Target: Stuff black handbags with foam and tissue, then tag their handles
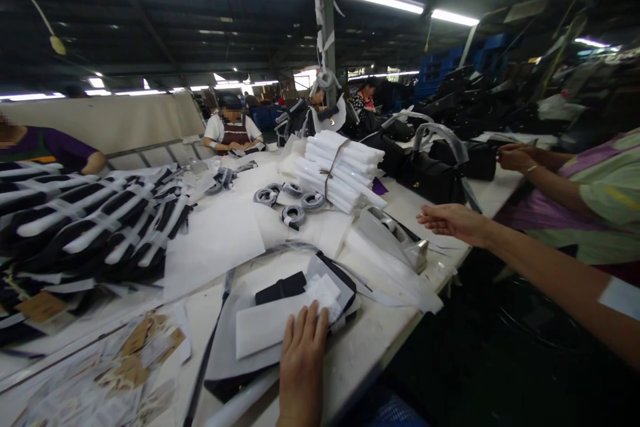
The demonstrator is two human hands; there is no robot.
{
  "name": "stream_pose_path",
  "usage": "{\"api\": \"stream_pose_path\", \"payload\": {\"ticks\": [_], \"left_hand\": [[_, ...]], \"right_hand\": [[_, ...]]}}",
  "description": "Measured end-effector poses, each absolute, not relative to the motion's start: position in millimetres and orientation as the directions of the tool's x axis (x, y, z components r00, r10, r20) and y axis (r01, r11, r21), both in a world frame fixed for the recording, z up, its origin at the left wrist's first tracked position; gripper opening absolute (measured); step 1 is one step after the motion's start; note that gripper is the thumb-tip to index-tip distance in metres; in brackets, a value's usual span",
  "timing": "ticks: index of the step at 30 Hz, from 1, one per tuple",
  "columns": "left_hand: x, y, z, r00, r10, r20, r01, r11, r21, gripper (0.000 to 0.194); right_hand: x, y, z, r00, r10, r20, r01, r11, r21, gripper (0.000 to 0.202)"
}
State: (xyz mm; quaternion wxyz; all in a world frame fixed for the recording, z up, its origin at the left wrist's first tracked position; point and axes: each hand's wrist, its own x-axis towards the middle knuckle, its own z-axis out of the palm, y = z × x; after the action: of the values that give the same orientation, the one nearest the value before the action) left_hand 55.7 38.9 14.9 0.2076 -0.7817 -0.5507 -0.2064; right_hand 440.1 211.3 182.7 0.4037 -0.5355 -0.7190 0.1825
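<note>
My left hand (301, 363) lies flat, fingers together, on a white paper sheet (273, 323) wrapped around a flat black bag piece (281, 288) at the table's near edge. My right hand (453, 221) hovers open over the table's right edge, fingers pointing left, holding nothing. It is just to the right of a grey tape dispenser (400, 239) and does not touch it. A long black strap (207, 353) runs under the paper.
A tied bundle of white wrapped rolls (343, 170) and several tape rolls (293, 215) sit mid-table. Paper-wrapped black straps (85, 220) are piled at the left, with brown tags (133, 347) at front left. Black handbags (433, 177) stand at the right. Another person's hand (515, 157) rests on one.
</note>
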Motion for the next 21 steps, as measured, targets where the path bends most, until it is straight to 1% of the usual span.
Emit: {"api": "stream_pose_path", "payload": {"ticks": [2,4,7,9,11,14,17,21], "left_hand": [[54.8,38.7,16.4,0.323,0.774,0.544,0.942,-0.318,-0.107,0.059],[54.4,38.4,17.0,0.313,0.773,0.552,0.945,-0.31,-0.102,0.059],[53.7,38.3,17.0,0.32,0.765,0.559,0.942,-0.319,-0.104,0.06],[52.7,38.5,16.6,0.335,0.766,0.549,0.937,-0.33,-0.111,0.06],[51.5,38.8,16.0,0.341,0.773,0.535,0.936,-0.334,-0.114,0.06],[50.3,38.7,15.0,0.341,0.78,0.524,0.936,-0.333,-0.112,0.059],[49.3,37.9,13.9,0.339,0.778,0.529,0.936,-0.334,-0.109,0.058],[48.9,36.9,13.4,0.338,0.778,0.53,0.936,-0.335,-0.106,0.058]], "right_hand": [[450.3,195.7,185.6,-0.143,0.957,0.253,0.584,0.288,-0.759,0.047],[460.2,179.1,182.6,-0.162,0.982,0.095,0.53,0.168,-0.831,0.045],[470.7,156.8,166.9,-0.068,0.988,-0.141,0.393,-0.103,-0.914,0.038],[472.9,145.7,152.1,0.025,0.967,-0.255,0.321,-0.249,-0.914,0.034],[471.6,138.0,136.7,0.091,0.957,-0.276,0.319,-0.291,-0.902,0.034],[466.5,132.7,115.1,0.127,0.957,-0.259,0.339,-0.287,-0.896,0.041],[463.7,135.4,95.4,0.138,0.968,-0.208,0.383,-0.246,-0.89,0.047],[471.8,141.5,76.8,0.141,0.984,-0.107,0.503,-0.164,-0.849,0.042]]}}
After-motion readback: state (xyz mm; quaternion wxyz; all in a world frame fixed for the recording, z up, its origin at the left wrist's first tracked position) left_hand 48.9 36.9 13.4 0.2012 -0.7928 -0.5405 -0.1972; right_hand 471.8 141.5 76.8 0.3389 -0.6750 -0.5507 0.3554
